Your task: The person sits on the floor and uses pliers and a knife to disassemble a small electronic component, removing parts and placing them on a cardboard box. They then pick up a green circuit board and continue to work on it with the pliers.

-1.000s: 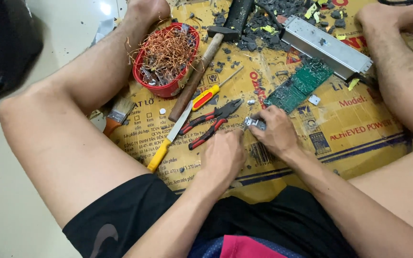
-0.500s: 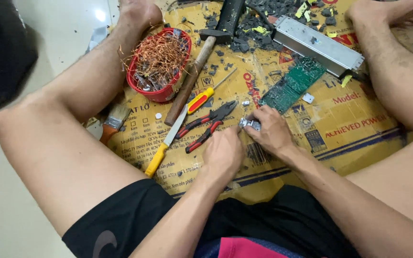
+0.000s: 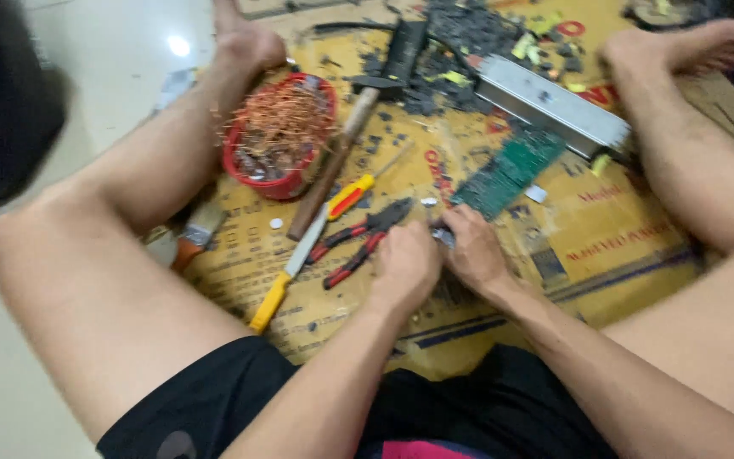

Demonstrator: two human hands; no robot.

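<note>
While both hands meet, left hand [image 3: 407, 265] and right hand [image 3: 472, 252] pinch a small metal part [image 3: 443, 237]; red-handled pliers [image 3: 358, 240] at 9 o'clock.

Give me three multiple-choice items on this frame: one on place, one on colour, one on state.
1. Where do the red-handled pliers lie?
A. inside the red bowl
B. on the cardboard, just left of the left hand
C. on the green circuit board

2. What colour is the bowl of copper wire?
A. red
B. blue
C. white

3. How are the two hands placed?
A. far apart
B. close together on a small metal part
C. raised off the mat

Key: 1 B, pliers beside left hand; 2 A, red rim; 3 B, right hand meets it at the small metal part.
</note>
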